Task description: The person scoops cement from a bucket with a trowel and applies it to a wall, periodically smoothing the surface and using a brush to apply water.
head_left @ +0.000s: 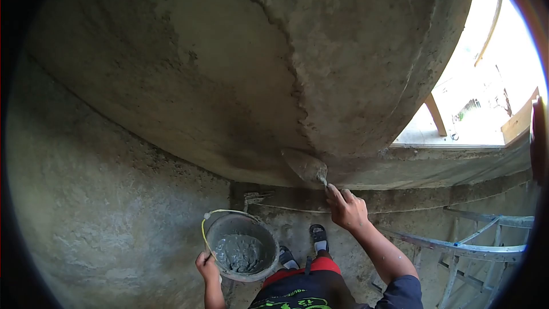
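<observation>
My right hand [350,210] is closed round the handle of a trowel [305,165], its blade up against the lower part of the plastered wall [229,80]. A rough, ragged edge of plaster runs down the wall to just above the blade. At lower left my left hand [207,265] grips the rim side of a bucket [267,252], close to where its yellow handle joins. Wet grey mortar [237,252] lies inside the bucket.
A metal ladder [457,246] stands at the right. Bright daylight comes through a window opening [474,140] at upper right, with a wooden piece [436,115] across it. My sandalled feet [318,234] are on the concrete floor below.
</observation>
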Demonstrator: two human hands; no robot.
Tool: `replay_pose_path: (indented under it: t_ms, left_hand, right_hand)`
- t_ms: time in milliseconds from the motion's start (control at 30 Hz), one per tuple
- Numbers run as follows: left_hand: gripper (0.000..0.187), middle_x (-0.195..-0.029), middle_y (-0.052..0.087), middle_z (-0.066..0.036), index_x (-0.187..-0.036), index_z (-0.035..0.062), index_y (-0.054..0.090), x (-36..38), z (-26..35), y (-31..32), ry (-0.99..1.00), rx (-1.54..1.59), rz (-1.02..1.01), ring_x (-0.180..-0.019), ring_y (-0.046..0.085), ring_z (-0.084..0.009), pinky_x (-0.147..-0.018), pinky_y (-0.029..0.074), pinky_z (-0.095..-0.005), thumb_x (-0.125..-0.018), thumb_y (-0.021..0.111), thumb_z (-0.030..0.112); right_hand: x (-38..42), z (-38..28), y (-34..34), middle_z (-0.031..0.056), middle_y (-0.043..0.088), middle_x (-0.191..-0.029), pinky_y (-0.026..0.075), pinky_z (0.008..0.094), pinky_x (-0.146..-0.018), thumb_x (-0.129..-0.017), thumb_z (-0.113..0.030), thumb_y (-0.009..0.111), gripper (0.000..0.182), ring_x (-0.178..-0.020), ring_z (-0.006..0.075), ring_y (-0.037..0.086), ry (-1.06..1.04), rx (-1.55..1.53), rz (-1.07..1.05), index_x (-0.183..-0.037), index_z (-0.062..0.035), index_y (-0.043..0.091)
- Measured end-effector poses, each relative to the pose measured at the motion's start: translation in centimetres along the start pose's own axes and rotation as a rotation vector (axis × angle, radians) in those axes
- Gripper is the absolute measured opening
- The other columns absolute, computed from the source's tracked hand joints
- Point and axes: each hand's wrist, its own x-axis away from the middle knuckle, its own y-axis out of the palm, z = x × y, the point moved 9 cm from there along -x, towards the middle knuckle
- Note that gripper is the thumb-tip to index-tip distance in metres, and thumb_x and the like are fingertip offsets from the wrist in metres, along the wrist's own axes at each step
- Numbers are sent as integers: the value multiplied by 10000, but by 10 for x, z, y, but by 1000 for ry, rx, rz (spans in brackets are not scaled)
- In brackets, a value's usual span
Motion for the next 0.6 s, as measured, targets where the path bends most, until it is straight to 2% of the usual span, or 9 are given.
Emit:
replay_pose_path:
  t_ms: [33,100,167,200,267,333,467,600]
  left_hand:
    - [357,-656,314,18,-637,30,351,0,7,9,3,16,0,-651,318,-109,-575,281,-321,-733,673,-93]
    - [351,-652,326,17,-637,25,359,4,19,23,5,28,5,-650,324,-110,-576,287,-321,-732,677,-89]
    - [329,-651,348,15,-644,16,374,2,34,36,111,-26,8,-649,331,-109,-574,294,-328,-728,675,-87]
    - [330,-652,331,16,-648,16,366,2,37,41,170,-73,-5,-651,326,-105,-569,291,-333,-728,670,-85]
    - [338,-654,323,18,-649,20,356,1,43,49,157,-52,-19,-651,322,-102,-566,287,-331,-730,666,-87]
    - [345,-655,314,20,-651,24,347,6,45,46,136,-35,-30,-651,317,-100,-563,284,-328,-732,662,-89]
    - [400,-658,308,37,-646,52,324,5,45,51,138,-56,-74,-652,310,-87,-569,280,-309,-766,683,-79]
    - [431,-655,321,52,-631,84,332,10,54,50,93,-39,-113,-653,310,-74,-579,280,-287,-812,690,-74]
  right_hand:
    - [-3,-4,-9,97,602,-867,516,397,-485,-819,-174,720,541,-615,277,641,-31,-27,11,-1348,-187,604]
    - [-23,-19,-49,85,593,-860,509,370,-486,-813,-200,734,552,-586,244,622,-162,-6,165,-1349,-168,611]
    - [-62,-40,-103,75,577,-876,494,351,-485,-811,-223,743,588,-572,216,596,-258,-17,319,-1378,-160,597]
    - [-83,-57,-135,73,567,-877,494,343,-492,-810,-217,750,598,-596,206,598,-259,6,351,-1384,-158,593]
    - [-119,-88,-188,74,554,-889,487,338,-498,-815,-218,758,614,-604,205,594,-327,39,534,-1398,-158,578]
    - [-148,-103,-214,71,558,-899,502,330,-501,-840,-228,744,612,-598,208,608,-268,57,528,-1418,-194,548]
    - [-149,-105,-199,76,545,-872,512,356,-508,-835,-174,738,573,-616,235,602,-205,22,553,-1387,-177,587]
    - [-105,-71,-112,69,588,-901,532,321,-521,-840,-243,734,558,-644,192,649,-119,117,504,-1379,-222,592]
